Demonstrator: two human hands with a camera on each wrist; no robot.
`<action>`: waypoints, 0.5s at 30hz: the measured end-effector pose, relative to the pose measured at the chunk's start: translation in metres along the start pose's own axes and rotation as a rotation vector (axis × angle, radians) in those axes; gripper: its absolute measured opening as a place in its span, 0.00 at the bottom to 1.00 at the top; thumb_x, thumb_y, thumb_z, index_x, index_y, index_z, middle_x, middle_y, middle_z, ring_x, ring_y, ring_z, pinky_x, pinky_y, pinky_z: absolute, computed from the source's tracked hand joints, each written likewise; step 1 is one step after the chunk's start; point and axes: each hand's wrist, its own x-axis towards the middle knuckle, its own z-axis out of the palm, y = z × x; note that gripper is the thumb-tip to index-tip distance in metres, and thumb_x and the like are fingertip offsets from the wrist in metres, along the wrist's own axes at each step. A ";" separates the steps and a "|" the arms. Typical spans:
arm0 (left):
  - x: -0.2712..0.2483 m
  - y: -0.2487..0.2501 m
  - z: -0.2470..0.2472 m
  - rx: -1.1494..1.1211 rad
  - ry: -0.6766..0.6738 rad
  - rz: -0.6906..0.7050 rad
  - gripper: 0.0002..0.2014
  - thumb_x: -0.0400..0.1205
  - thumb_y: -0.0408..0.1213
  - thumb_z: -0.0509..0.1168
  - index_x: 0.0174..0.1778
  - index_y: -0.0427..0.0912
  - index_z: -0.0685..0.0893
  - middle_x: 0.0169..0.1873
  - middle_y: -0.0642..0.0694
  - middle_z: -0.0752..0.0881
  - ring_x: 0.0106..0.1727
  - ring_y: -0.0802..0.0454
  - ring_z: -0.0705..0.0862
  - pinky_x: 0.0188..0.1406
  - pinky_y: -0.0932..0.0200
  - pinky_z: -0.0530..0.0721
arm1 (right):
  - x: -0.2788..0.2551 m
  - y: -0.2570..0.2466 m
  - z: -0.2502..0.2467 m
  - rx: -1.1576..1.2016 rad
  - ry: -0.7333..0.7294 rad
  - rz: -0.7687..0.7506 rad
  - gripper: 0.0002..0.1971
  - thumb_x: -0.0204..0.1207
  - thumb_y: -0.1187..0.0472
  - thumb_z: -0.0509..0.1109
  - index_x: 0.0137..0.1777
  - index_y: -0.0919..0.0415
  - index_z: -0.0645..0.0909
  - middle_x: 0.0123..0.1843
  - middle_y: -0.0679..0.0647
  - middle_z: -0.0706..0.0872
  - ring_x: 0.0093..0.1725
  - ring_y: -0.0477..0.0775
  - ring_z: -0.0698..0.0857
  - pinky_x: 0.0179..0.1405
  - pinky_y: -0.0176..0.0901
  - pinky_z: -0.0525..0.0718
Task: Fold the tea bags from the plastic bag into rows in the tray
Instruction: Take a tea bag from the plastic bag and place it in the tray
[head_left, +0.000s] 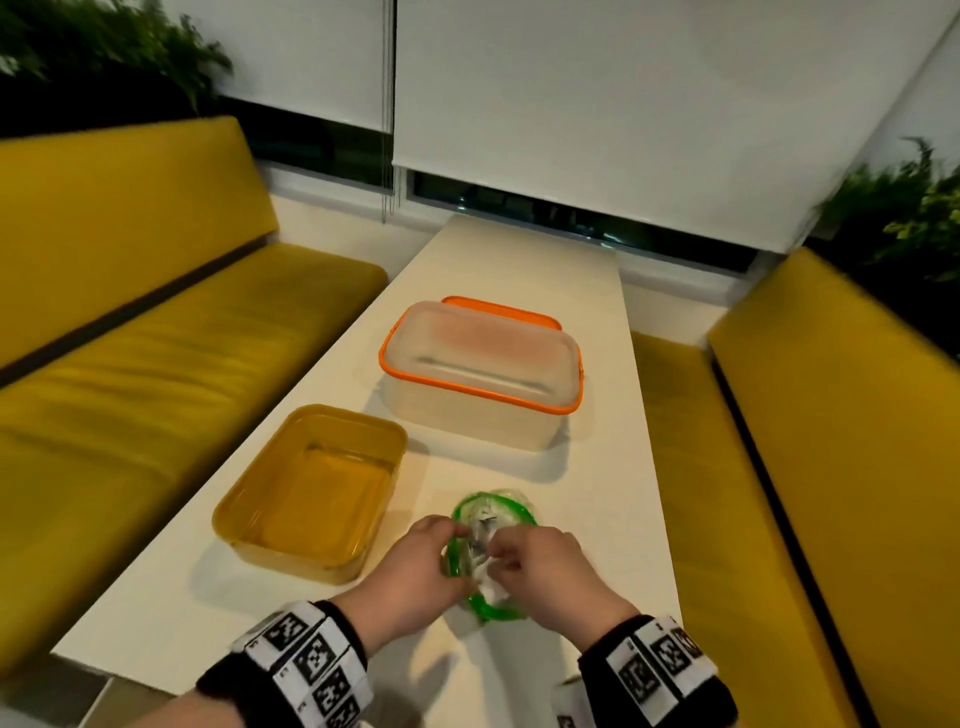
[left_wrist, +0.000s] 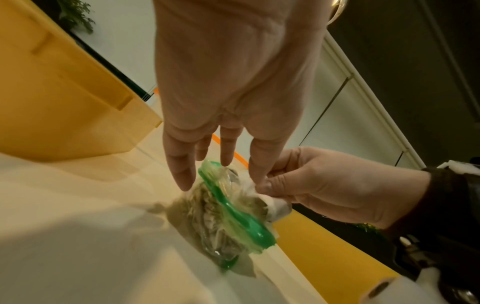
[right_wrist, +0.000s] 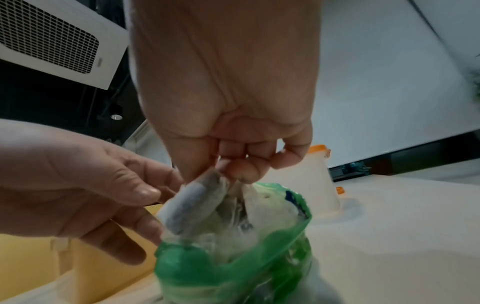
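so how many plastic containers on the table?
2. The yellow tray sits near the left edge, beside the hands. The clear tub with an orange rim stands behind it, farther up the table. None looks hidden.

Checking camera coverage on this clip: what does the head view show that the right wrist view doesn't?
Head view only: the whole yellow plastic tray, holding no tea bags, and both marker-patterned wristbands.

Right wrist view only: the right hand pinching a white paper tea bag at the bag's mouth.

Both: the green-rimmed clear plastic bag, the left hand beside it, and the orange-rimmed clear box.
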 end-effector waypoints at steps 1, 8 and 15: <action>-0.001 0.000 -0.001 0.001 -0.004 0.001 0.29 0.75 0.42 0.72 0.73 0.49 0.72 0.71 0.50 0.71 0.65 0.52 0.77 0.62 0.66 0.76 | -0.001 0.001 0.002 0.036 0.025 0.004 0.09 0.75 0.54 0.67 0.52 0.50 0.85 0.51 0.50 0.89 0.54 0.55 0.84 0.56 0.44 0.78; -0.002 0.000 -0.010 0.053 -0.041 0.052 0.26 0.78 0.42 0.69 0.73 0.51 0.72 0.72 0.51 0.70 0.66 0.52 0.76 0.63 0.66 0.74 | -0.006 0.012 0.000 0.631 0.320 0.176 0.04 0.73 0.63 0.74 0.40 0.52 0.85 0.42 0.46 0.81 0.40 0.40 0.79 0.41 0.27 0.72; -0.007 0.007 -0.065 -0.099 0.021 0.265 0.15 0.81 0.42 0.66 0.64 0.55 0.80 0.62 0.56 0.80 0.56 0.61 0.81 0.52 0.67 0.78 | -0.009 -0.020 -0.024 1.204 0.474 0.349 0.08 0.79 0.66 0.68 0.41 0.67 0.86 0.34 0.56 0.85 0.33 0.47 0.81 0.38 0.41 0.75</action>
